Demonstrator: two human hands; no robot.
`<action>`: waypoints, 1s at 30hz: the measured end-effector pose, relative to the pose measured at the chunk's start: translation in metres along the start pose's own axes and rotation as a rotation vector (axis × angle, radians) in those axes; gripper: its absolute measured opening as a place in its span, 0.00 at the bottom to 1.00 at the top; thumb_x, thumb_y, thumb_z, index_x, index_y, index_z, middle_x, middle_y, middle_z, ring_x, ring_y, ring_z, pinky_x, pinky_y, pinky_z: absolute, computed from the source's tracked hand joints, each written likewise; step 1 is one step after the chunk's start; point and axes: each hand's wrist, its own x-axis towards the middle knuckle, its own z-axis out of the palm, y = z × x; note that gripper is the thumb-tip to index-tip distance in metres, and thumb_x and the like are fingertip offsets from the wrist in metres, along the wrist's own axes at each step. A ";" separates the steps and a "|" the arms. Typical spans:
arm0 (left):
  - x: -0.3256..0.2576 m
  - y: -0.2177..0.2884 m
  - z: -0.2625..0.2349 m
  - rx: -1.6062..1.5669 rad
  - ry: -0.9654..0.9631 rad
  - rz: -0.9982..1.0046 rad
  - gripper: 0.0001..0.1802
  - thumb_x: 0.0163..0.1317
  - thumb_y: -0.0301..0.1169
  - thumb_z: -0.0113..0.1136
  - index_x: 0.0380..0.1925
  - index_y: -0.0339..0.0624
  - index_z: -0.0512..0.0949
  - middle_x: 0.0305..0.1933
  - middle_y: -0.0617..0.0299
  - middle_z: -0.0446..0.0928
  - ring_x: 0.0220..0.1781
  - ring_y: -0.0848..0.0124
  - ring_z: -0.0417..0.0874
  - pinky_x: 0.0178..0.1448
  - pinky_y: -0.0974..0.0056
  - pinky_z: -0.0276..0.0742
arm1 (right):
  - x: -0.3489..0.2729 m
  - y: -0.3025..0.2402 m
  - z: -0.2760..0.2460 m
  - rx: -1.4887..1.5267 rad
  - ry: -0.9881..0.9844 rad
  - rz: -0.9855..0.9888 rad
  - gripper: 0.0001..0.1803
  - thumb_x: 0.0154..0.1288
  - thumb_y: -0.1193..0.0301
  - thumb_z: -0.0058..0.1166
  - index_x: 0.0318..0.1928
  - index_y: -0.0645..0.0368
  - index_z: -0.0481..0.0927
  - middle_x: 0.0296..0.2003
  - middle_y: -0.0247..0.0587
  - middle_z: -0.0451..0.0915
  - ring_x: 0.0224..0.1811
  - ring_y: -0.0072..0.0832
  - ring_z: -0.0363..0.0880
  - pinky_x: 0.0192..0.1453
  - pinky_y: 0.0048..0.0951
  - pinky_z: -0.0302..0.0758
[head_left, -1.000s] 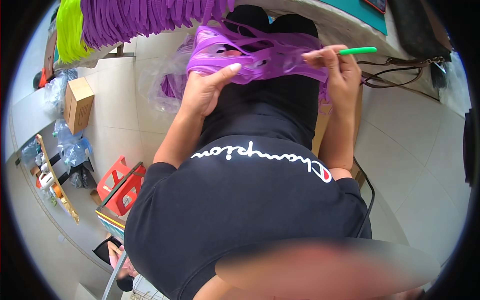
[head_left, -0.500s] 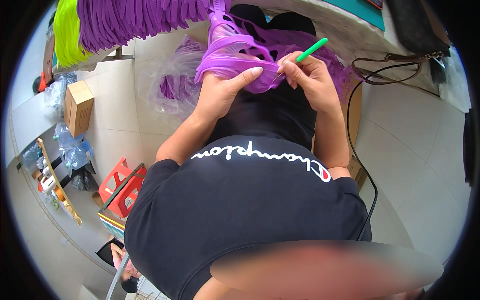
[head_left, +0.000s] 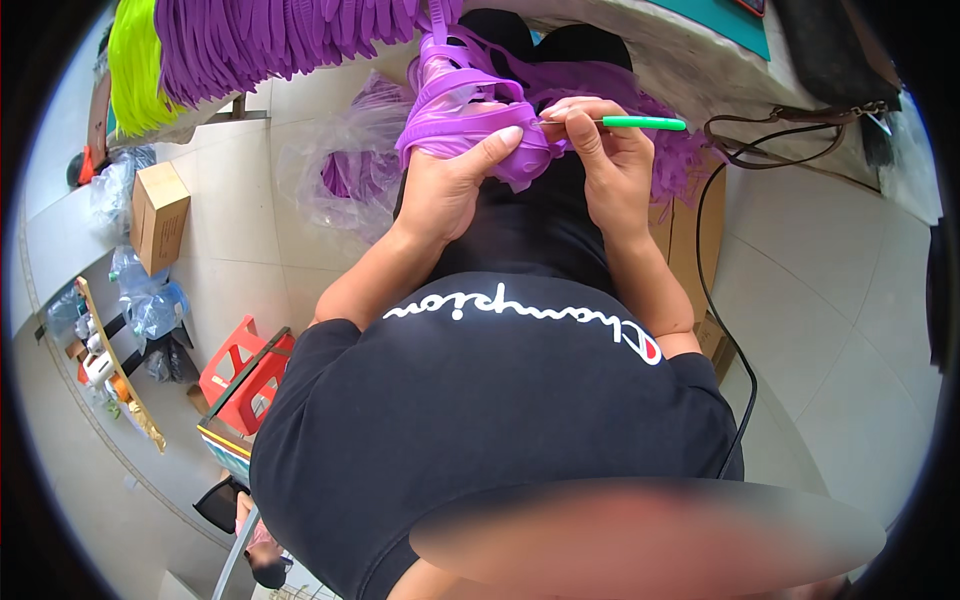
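purple strap bundle (head_left: 470, 110) | gripped by left hand (head_left: 445, 195) | right hand (head_left: 605, 165) pinches green tool (head_left: 640, 123) beside it

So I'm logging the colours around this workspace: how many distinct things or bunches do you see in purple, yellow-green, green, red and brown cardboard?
Purple: 3, the strap bundle in the left hand, the hanging straps, the bagged straps
Yellow-green: 1, the hanging bunch
Green: 1, the tool in the right hand
Red: 1, the stool
Brown cardboard: 2, small box, larger box
Total: 8

Two hands (head_left: 440, 195), one green-handled tool (head_left: 640, 123), one cardboard box (head_left: 158, 215).
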 end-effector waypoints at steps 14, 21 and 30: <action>0.001 -0.003 -0.002 0.007 0.000 0.064 0.16 0.58 0.22 0.64 0.46 0.34 0.75 0.44 0.57 0.79 0.46 0.67 0.82 0.51 0.64 0.79 | -0.001 -0.001 0.004 -0.054 -0.008 -0.032 0.11 0.69 0.67 0.52 0.41 0.65 0.78 0.40 0.47 0.82 0.42 0.29 0.81 0.49 0.28 0.78; 0.004 -0.006 -0.002 0.026 0.011 0.087 0.15 0.58 0.22 0.64 0.46 0.34 0.75 0.44 0.57 0.79 0.46 0.68 0.82 0.51 0.65 0.79 | -0.003 -0.002 0.008 -0.171 0.024 -0.060 0.08 0.68 0.71 0.53 0.40 0.65 0.79 0.39 0.48 0.83 0.41 0.31 0.83 0.48 0.29 0.79; 0.008 0.005 -0.012 -0.041 0.054 0.170 0.20 0.58 0.19 0.62 0.51 0.35 0.72 0.48 0.55 0.78 0.49 0.66 0.81 0.53 0.62 0.81 | 0.033 -0.035 -0.115 -1.095 0.473 -0.772 0.05 0.66 0.83 0.48 0.38 0.66 0.77 0.34 0.48 0.84 0.35 0.32 0.84 0.39 0.29 0.84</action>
